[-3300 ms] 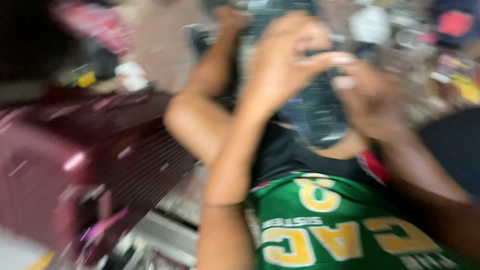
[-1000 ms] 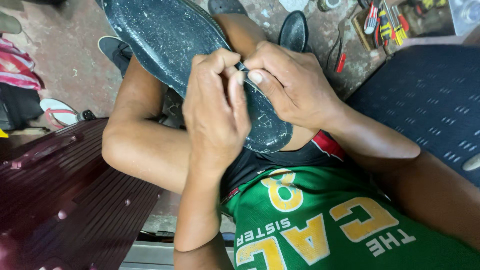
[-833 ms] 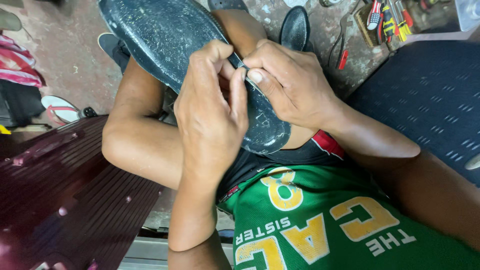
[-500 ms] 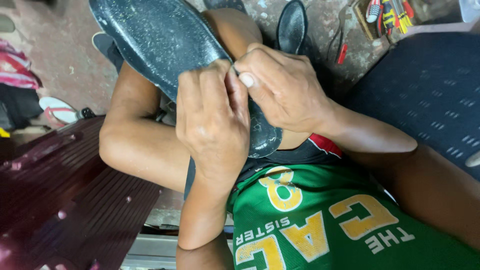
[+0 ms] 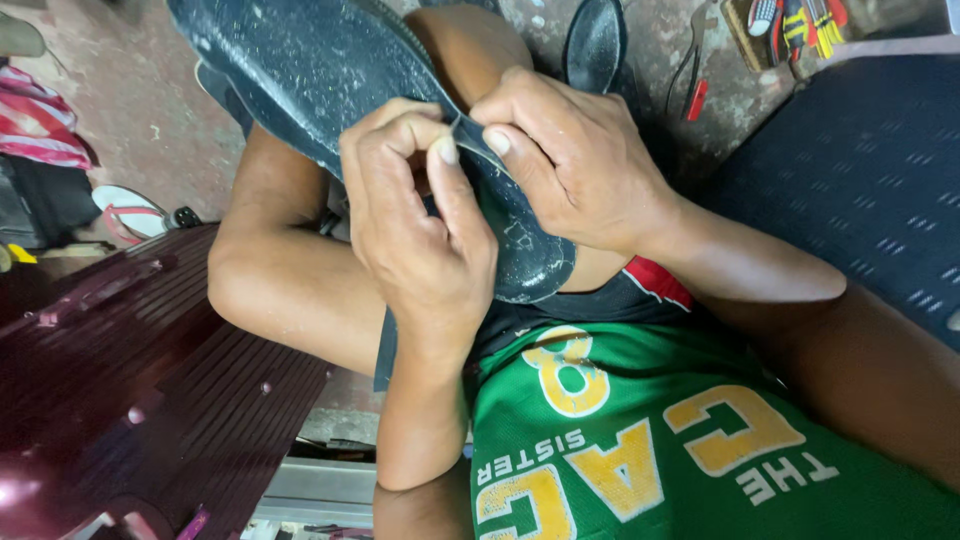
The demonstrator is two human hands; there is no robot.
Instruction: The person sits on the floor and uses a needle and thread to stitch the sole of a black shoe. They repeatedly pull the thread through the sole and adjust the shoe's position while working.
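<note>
1. Head view looked down on two hands working one dark rubber shoe sole (image 5: 330, 90), which lay tread-up across the person's raised knee, in front of the chest.
2. Left hand (image 5: 420, 240) was curled nearly closed, thumb and forefinger pinching the sole's thin edge near its heel end. Right hand (image 5: 570, 160) did the same from the other side, fingertips pinched on that same edge, just beside the left thumb.
3. My read: the knee served as a prop so both hands could pinch the rim close together. Whether something thin, a thread or a strip, ran between the fingertips I could not tell; too small.
4. Count: one sole in hand; a second dark sole (image 5: 595, 45) lay on the concrete floor (image 5: 140, 110) beyond the knee, apart from the hands.
5. Pliers with red handles (image 5: 690, 85) lay on the floor near that second sole. A cluster of small red and yellow tools (image 5: 795, 18) sat at the top edge; number unclear.
6. One white flip-flop with red straps (image 5: 130, 210) lay on the floor, left of frame.
7. One maroon ribbed suitcase (image 5: 130, 390) filled the lower left. One dark blue patterned surface (image 5: 860, 180) sat at the right, beside the right forearm.
</note>
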